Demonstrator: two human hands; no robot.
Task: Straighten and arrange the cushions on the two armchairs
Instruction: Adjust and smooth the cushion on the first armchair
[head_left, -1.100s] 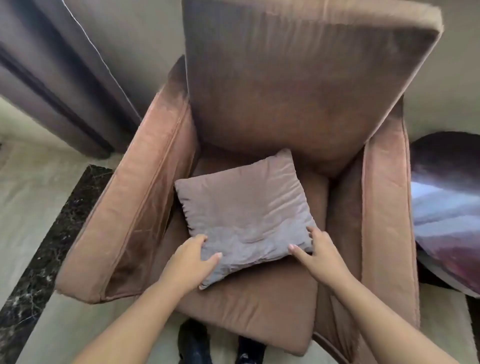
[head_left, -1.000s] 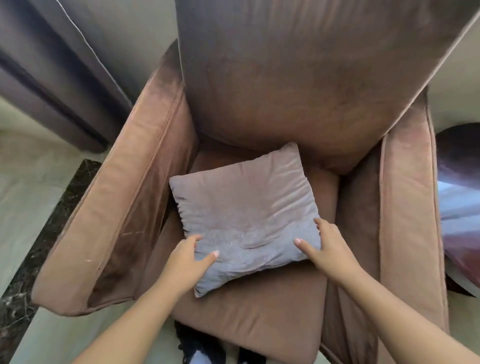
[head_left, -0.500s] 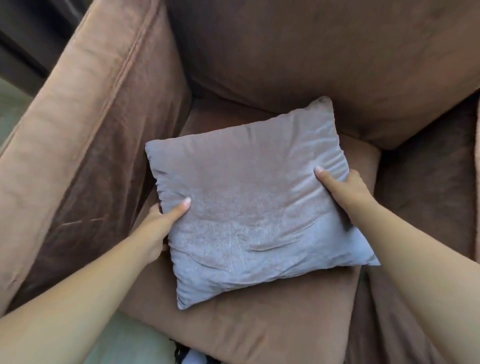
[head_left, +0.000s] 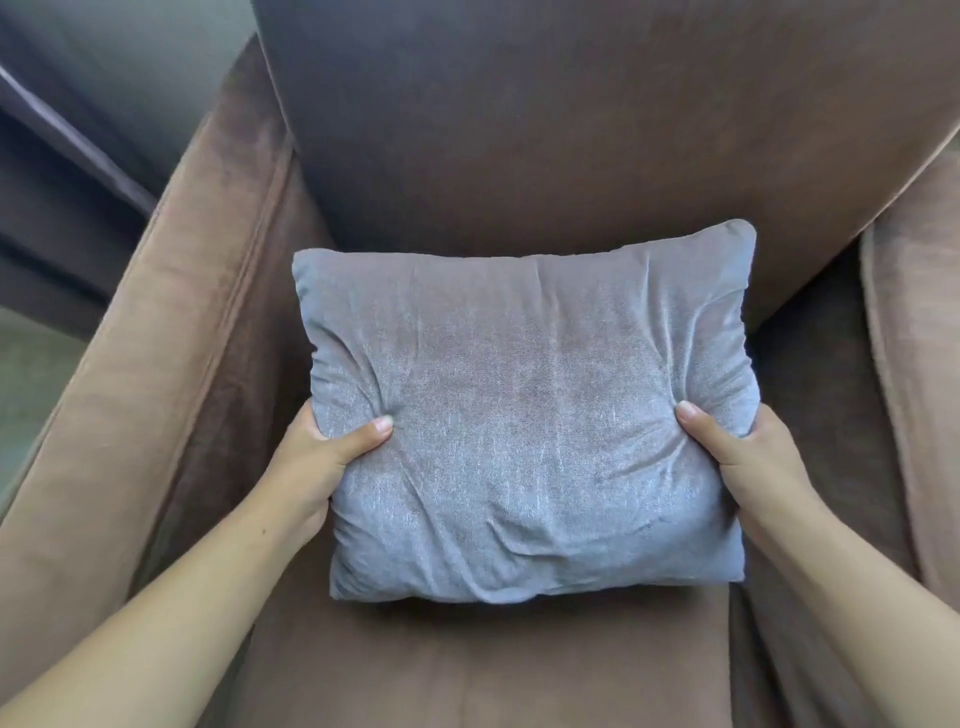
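A square grey-mauve cushion stands tilted up over the seat of a brown armchair, its top edge against the back cushion. My left hand grips the cushion's left side, thumb pressed into the front. My right hand grips its right side the same way. The fingers of both hands are hidden behind the cushion. The fabric is creased around both thumbs.
The armchair's left armrest and right armrest flank the seat closely. A dark curtain hangs at the far left, with pale floor below it.
Both hands went from resting at the cushion's near corners to gripping its sides. The cushion was squared up, raised and moved back toward the backrest. The view moved closer.
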